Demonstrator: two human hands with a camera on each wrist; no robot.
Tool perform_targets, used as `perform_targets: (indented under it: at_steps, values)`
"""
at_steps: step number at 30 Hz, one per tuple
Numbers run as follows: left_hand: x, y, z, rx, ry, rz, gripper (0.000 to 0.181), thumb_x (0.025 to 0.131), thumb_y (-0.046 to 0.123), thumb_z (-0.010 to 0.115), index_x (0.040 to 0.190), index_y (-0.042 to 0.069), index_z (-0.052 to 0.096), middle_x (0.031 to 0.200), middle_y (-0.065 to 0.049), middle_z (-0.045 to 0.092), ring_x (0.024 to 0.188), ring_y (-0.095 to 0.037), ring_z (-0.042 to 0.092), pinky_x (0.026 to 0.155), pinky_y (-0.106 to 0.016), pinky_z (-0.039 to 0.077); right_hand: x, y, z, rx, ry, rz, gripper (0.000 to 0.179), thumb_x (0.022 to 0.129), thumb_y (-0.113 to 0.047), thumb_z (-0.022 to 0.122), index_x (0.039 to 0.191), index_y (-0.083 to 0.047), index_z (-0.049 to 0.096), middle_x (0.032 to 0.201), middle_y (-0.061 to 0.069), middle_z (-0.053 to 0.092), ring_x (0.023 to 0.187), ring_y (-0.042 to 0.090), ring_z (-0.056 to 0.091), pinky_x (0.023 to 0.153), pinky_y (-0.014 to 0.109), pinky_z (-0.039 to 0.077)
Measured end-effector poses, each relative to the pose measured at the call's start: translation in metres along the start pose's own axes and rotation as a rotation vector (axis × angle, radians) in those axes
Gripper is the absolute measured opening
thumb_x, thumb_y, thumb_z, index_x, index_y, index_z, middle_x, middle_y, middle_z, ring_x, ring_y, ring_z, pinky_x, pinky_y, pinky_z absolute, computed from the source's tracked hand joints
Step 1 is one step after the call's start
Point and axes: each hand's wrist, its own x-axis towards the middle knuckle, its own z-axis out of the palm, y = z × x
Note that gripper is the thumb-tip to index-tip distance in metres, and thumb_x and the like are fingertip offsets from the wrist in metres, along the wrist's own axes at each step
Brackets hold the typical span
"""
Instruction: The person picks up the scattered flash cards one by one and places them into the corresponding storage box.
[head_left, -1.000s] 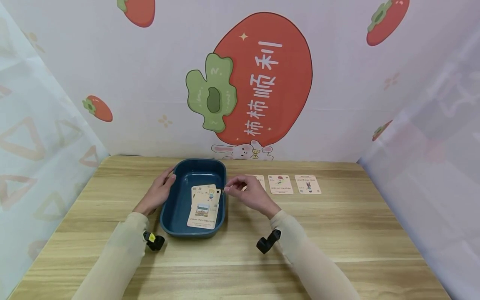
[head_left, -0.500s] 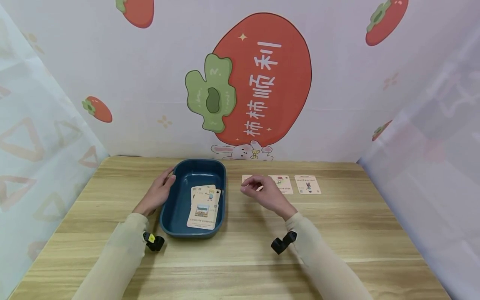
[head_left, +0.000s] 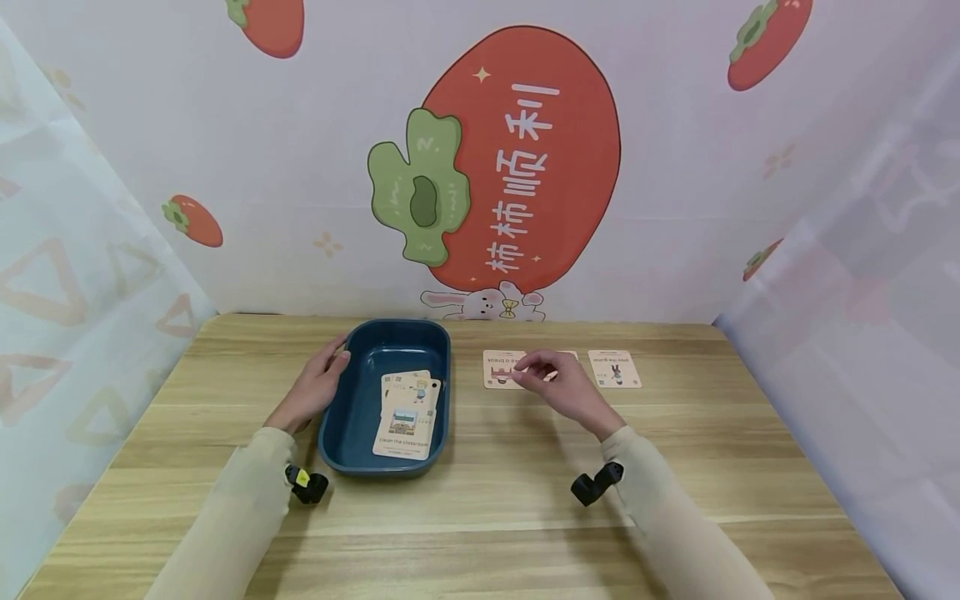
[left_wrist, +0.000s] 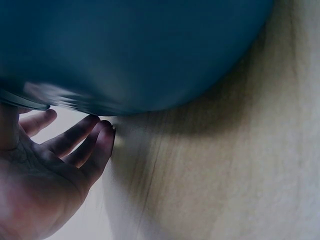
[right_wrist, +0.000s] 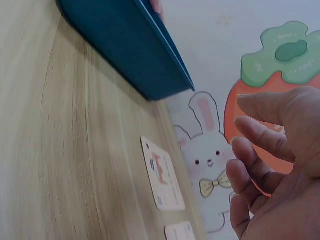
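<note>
A dark blue plastic bin (head_left: 345,417) stands on the left part of the table, with several overlapping picture cards (head_left: 405,425) inside; the top one reads "clean the classroom". Against the bin's left wall my left hand (head_left: 318,387) rests, its fingers (left_wrist: 102,142) fairly straight at the outer side. My right hand (head_left: 566,387) hovers over the card row, relaxed and holding nothing. Beside its fingertips lies a "take a break" card (head_left: 498,371). The hand mostly covers a middle card (head_left: 572,354), and a rabbit card (head_left: 616,370) reading "play the guitar" lies to the right.
The wooden table (head_left: 480,533) ends at a white backdrop cloth (head_left: 300,275) printed with persimmons and a bunny. White cloth sides (head_left: 90,208) border it left and right. The row of cards lies near the back edge, right of the bin.
My right hand has moved from the bin's right rim to the right over the card row, uncovering the "take a break" card and covering the middle one. The left hand stays at the bin.
</note>
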Motion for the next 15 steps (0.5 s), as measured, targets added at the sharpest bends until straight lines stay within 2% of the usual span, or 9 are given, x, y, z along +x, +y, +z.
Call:
perform_targets:
  at_steps: [10, 15]
  values:
    - [0.000, 0.000, 0.001, 0.002, -0.001, -0.003, 0.060, 0.113, 0.036, 0.029, 0.163, 0.005, 0.015, 0.150, -0.033, 0.040, 0.133, -0.048, 0.045, 0.108, -0.064, 0.037, -0.007, 0.014, -0.018, -0.017, 0.031, 0.043, 0.016, 0.095, -0.019, 0.074, 0.106, -0.007, 0.074, 0.091, 0.005, 0.066, 0.086, 0.023, 0.058, 0.071, 0.034, 0.048]
    - [0.000, 0.000, 0.001, 0.001, 0.000, -0.003, 0.060, 0.113, 0.035, 0.029, 0.163, 0.005, 0.015, 0.149, -0.033, 0.041, 0.133, -0.048, 0.045, 0.108, -0.064, 0.037, -0.012, 0.022, -0.025, -0.041, 0.044, 0.051, 0.014, 0.095, -0.020, 0.074, 0.104, -0.010, 0.074, 0.094, 0.005, 0.066, 0.085, 0.023, 0.058, 0.070, 0.034, 0.048]
